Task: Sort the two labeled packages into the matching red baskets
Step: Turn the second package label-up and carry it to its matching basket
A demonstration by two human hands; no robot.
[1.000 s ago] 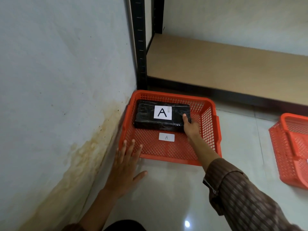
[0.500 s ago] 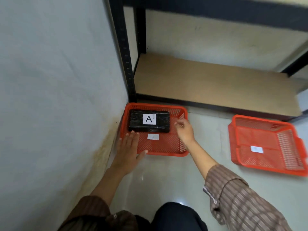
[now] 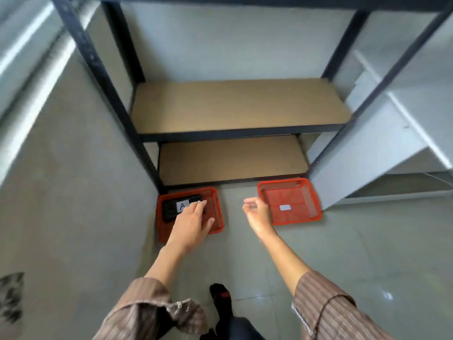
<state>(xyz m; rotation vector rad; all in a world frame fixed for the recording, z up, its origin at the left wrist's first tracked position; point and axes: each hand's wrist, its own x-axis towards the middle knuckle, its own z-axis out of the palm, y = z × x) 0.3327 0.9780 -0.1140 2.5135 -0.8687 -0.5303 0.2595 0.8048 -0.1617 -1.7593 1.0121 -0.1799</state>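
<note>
Below the camera, both hands hang empty over a pale tiled floor (image 3: 343,253). Left hand (image 3: 193,223) is spread flat with fingers loosely apart, in line with the left basket (image 3: 218,209); whether it touches the basket cannot be told. Right hand (image 3: 256,213) is loosely curled, thumb and fingers half bent, holding nothing, between the two baskets. Striped brown sleeves (image 3: 326,307) cover both forearms. Package A (image 3: 171,208), black with a white label, lies flat in the left basket, toward its far left corner. Right basket (image 3: 311,200) holds only a small white tag on its bottom. Both baskets sit on the floor just in front of a black metal rack (image 3: 110,89) with two bare wooden shelves (image 3: 235,106). Grey wall (image 3: 61,180) runs along the left.

Compared with half a second ago, the view is much higher and farther from the floor, the baskets look smaller, the upper shelf has come into sight, and the right hand has drawn back out of the left basket.
</note>
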